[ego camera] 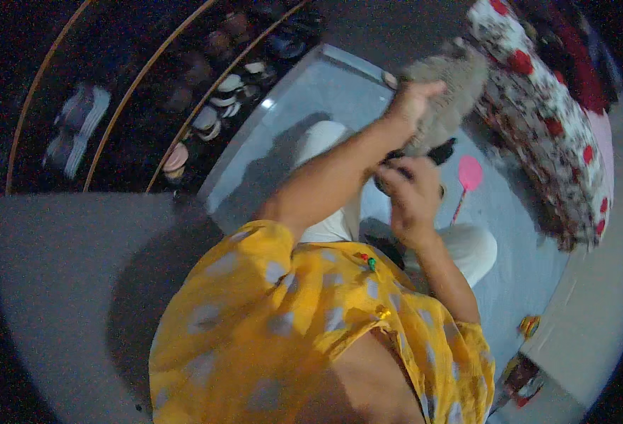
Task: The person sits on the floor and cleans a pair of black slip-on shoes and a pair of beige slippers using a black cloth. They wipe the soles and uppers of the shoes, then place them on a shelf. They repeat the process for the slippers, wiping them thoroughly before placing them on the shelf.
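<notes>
My left hand [413, 106] grips a grey, fuzzy, textile-like item [452, 87], with a finger lying across it. Just below, my right hand [411, 193] has its fingers curled around a dark object [383, 183], mostly hidden behind the fingers. A black part [442, 151] sticks out between the hands, at the lower end of the grey item; whether it belongs to it I cannot tell. Both hands are blurred. A pink round-headed paddle-like thing with a thin striped handle [469, 174] lies to the right of my right hand.
A dark rack with curved-looking edges [176, 130] at upper left holds several shoes [229, 84]. A pale blue mat or board [529, 270] lies under my legs. Along its right side is a bundle of red-flowered fabric [553, 127]. A small yellow-red item [529, 326] sits lower right.
</notes>
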Tool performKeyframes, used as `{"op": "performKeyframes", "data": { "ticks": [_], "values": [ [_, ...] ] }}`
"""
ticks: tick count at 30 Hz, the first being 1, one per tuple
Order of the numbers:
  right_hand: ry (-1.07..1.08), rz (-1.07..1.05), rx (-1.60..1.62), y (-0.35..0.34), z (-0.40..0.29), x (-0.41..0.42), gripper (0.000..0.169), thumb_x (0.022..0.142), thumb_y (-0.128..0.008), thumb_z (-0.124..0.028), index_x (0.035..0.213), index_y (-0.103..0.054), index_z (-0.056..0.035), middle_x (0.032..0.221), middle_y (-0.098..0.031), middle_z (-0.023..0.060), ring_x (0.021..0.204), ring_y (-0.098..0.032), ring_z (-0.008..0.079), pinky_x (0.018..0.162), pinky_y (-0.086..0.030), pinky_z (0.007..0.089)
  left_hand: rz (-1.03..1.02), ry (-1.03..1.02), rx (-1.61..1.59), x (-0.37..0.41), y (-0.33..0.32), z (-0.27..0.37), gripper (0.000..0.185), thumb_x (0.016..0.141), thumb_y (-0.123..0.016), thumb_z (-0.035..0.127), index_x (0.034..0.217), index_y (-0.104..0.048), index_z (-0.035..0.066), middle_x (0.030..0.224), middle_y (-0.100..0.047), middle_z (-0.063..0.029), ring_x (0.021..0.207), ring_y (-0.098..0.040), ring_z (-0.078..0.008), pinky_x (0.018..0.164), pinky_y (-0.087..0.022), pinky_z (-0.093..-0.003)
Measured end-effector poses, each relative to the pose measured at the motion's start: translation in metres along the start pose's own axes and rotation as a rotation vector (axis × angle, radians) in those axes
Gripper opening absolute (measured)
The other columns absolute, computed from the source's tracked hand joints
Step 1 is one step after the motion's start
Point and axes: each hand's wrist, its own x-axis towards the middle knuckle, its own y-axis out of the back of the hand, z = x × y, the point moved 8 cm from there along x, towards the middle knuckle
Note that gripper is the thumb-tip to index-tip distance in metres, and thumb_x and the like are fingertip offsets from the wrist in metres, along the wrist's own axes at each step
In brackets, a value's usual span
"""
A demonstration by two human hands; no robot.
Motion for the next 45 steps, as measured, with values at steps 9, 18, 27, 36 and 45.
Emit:
{"op": "performKeyframes", "data": {
  "ticks": [9, 18, 27, 36, 45],
  "values": [
    [0.089, 0.082, -0.175, 0.051, 0.047, 0.026, 0.032, 0.062, -0.065, -0.011, 0.093, -0.058, -0.0119, 0.098, -0.057, 0.0094, 0.088, -0.053, 0.0314, 0.074, -0.041, 0.0424, 0.050, 0.236, -0.018, -0.014, -0.020, -0.019, 0.027, 0.083, -0.049, 0.019, 0.103, -0.059, 0.004, 0.093, -0.064, -0.0126, 0.076, -0.063, -0.0271, 0.074, -0.051, -0.0400],
    [-0.368, 0.523, -0.137, 0.122, 0.154, 0.051, 0.019, 0.081, -0.059, -0.009, 0.099, -0.060, -0.0040, 0.097, -0.060, 0.0111, 0.091, -0.057, 0.0243, 0.080, -0.044, 0.0325, -0.196, 0.254, 0.075, -0.040, -0.031, -0.029, 0.032, 0.081, -0.054, 0.011, 0.111, -0.055, 0.001, 0.101, -0.063, -0.0124, 0.087, -0.062, -0.0253, 0.080, -0.050, -0.0379],
    [-0.730, 0.418, 0.241, 0.138, 0.176, 0.032, 0.034, 0.073, -0.070, -0.016, 0.103, -0.059, -0.0045, 0.092, -0.060, 0.0049, 0.082, -0.056, 0.0143, 0.075, -0.045, 0.0262, -0.342, 0.062, 0.116, -0.045, -0.046, -0.009, 0.049, 0.077, -0.063, 0.020, 0.120, -0.048, 0.005, 0.117, -0.055, -0.0101, 0.106, -0.054, -0.0268, 0.092, -0.044, -0.0444],
    [-0.633, 0.506, 0.193, 0.135, 0.174, -0.007, 0.026, 0.084, -0.059, -0.007, 0.109, -0.055, -0.0008, 0.106, -0.057, 0.0068, 0.098, -0.052, 0.0152, 0.087, -0.040, 0.0275, -0.291, 0.208, -0.011, -0.028, -0.039, -0.025, 0.043, 0.082, -0.058, 0.027, 0.118, -0.052, 0.005, 0.113, -0.058, -0.0120, 0.104, -0.056, -0.0272, 0.095, -0.040, -0.0452],
    [-0.489, 0.315, -0.042, 0.122, 0.151, 0.009, 0.021, 0.085, -0.057, -0.005, 0.106, -0.057, -0.0017, 0.104, -0.060, 0.0084, 0.099, -0.055, 0.0170, 0.088, -0.042, 0.0288, -0.616, -0.494, 1.317, -0.055, -0.057, -0.046, 0.035, 0.087, -0.048, 0.029, 0.109, -0.056, 0.004, 0.111, -0.059, -0.0133, 0.105, -0.053, -0.0282, 0.095, -0.036, -0.0383]
  ]
}}
